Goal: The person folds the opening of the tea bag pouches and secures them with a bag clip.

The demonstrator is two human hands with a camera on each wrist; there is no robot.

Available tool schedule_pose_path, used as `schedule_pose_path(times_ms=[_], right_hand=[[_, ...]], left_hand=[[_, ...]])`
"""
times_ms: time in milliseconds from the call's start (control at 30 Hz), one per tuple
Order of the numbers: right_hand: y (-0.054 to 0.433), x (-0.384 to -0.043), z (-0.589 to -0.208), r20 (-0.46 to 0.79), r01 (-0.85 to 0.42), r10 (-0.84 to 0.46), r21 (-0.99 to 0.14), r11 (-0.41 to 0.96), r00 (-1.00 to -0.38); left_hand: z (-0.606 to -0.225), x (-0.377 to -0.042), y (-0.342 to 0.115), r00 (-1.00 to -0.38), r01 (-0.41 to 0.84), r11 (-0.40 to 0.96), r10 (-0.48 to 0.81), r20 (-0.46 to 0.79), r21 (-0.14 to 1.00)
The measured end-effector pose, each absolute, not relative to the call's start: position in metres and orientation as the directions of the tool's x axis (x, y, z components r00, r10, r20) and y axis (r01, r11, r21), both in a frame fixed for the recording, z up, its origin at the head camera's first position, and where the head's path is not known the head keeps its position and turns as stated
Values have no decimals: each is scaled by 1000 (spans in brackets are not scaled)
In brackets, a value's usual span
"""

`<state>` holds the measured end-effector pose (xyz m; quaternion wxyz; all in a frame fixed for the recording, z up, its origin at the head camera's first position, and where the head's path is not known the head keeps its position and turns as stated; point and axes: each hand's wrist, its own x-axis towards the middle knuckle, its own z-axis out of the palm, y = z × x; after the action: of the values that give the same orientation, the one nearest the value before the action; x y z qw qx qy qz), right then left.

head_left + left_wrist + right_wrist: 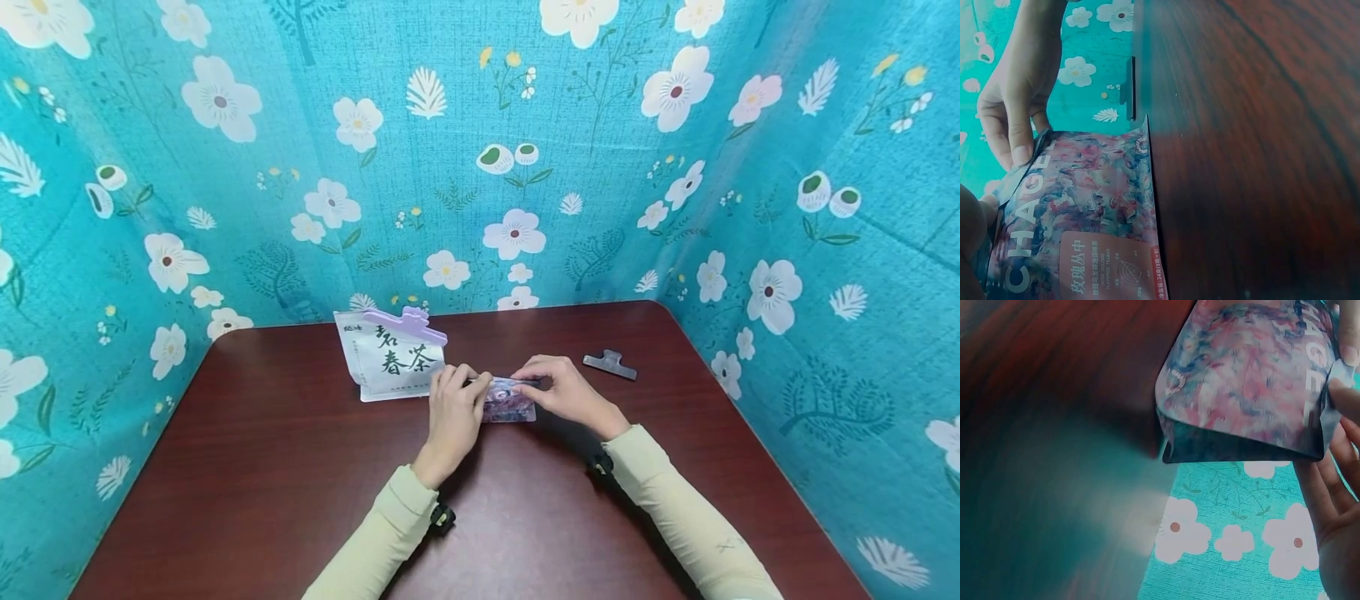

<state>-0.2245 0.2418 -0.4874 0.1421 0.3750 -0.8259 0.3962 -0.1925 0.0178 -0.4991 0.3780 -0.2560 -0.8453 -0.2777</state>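
Observation:
A pink-and-blue patterned tea pouch [508, 407] stands upright on the table between both hands. My left hand [456, 408] pinches the left part of its top edge, and my right hand [566, 392] pinches the right part. Lettering and a pink label show on the front of the pouch [1097, 200] in the left wrist view. Along the top, its edge looks folded over under the thumbs. From the right wrist view, the pouch's side [1235, 445] appears dark, and the right fingers lie behind the top edge.
Left of the hands stands a white tea pouch [390, 367] with dark characters, a purple clip [408, 325] across its top. A dark grey clip [611, 364] lies to the right on the reddish-brown table [262, 467]. Blue flowered cloth [450, 208] hangs behind and beside it.

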Motion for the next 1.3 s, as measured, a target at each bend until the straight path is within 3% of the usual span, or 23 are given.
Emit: schedule_pose_path(times_ms=[233,633,800,1000,1300], right_hand=[[241,-227,-489,573,-760,-498,-497,419,-650],[258,-222,-488,434,-653,-518,-653,384,-737],[258,-220,-488,448,-684,-536,-607,404,-715],[257,-224,-488,498,-734,-546,-535,417,-674],[258,-228,-491,496,-720,-530,-562,407,-688]], left_hand=[[-498,-191,17,-575,652,707,228,785,272],[-500,-190,17,-586,645,714,233,776,273],[-502,-189,18,-565,654,711,233,791,258],[-500,-189,18,-586,644,716,233,776,270],[-499,-190,17,-566,667,697,242,788,264]])
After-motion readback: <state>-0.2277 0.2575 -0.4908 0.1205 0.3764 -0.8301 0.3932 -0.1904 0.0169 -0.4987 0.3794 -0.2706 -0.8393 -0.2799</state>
